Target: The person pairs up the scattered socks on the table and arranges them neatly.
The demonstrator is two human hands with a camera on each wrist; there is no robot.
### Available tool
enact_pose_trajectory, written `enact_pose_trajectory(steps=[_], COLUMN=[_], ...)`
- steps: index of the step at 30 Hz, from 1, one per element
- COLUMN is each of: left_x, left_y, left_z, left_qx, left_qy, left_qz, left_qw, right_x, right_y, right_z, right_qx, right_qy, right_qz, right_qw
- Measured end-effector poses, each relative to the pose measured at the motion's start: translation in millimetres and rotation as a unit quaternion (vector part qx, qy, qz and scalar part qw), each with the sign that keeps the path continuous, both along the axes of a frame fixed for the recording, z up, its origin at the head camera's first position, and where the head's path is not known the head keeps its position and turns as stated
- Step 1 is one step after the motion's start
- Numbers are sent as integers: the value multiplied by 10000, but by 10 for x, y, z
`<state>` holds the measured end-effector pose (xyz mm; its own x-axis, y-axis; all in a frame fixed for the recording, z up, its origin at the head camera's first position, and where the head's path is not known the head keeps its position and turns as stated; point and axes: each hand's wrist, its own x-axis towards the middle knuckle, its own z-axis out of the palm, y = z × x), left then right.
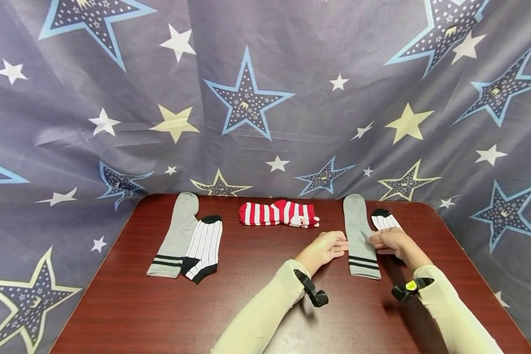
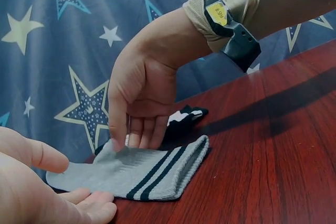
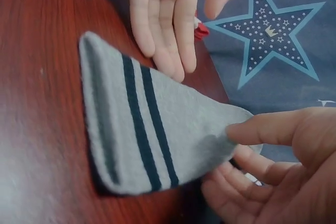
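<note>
A grey sock (image 1: pixel 357 233) with two black bands near its cuff lies on the right part of the table. My right hand (image 1: pixel 397 243) pinches its right edge, thumb on top and fingers tucked beneath, as the right wrist view shows at the sock (image 3: pixel 178 129). At the opposite edge, my left hand (image 1: pixel 324 250) has its fingers extended, fingertips right at the fabric and palm turned up. Partly hidden behind my right hand is a white ankle sock (image 1: pixel 384 220) with black stripes and a black toe.
On the left, another grey sock (image 1: pixel 177 236) lies overlapping a white striped ankle sock (image 1: pixel 207 241). A red-and-white striped sock (image 1: pixel 279 214) lies sideways at the table's back edge. A star-patterned cloth (image 1: pixel 256 162) hangs behind the dark red table (image 1: pixel 159 314).
</note>
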<state>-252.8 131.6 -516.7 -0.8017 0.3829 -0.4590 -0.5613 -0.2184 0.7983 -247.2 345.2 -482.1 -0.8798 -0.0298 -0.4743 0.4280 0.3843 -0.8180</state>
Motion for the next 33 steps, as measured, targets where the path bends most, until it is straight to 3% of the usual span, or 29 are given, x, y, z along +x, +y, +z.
enact_pose_trajectory(steps=[3,12,21,28,33], left_x=[2,2,-13,-21,-14], left_y=[0,24,15,53,69], left_z=[-8,-30,-31,-40,-29], left_qx=[14,-10,113,294,559], left_qy=[-17,-82,-31,-267,-135], left_qz=[-6,50,20,278,201], left_qw=[10000,10000,9999,9988,9981], right_x=[6,-33,-26,-5,19], right_y=[4,83,77,-36,-102], right_z=[-55,-231,-208,-202,-191], right_qx=[-519,-1495,-1766,-2099,-2151], right_qy=[-111,-535,-698,-735,-635], right_qz=[-2,583,647,870,927], right_qw=[9986,9856,9797,9711,9701])
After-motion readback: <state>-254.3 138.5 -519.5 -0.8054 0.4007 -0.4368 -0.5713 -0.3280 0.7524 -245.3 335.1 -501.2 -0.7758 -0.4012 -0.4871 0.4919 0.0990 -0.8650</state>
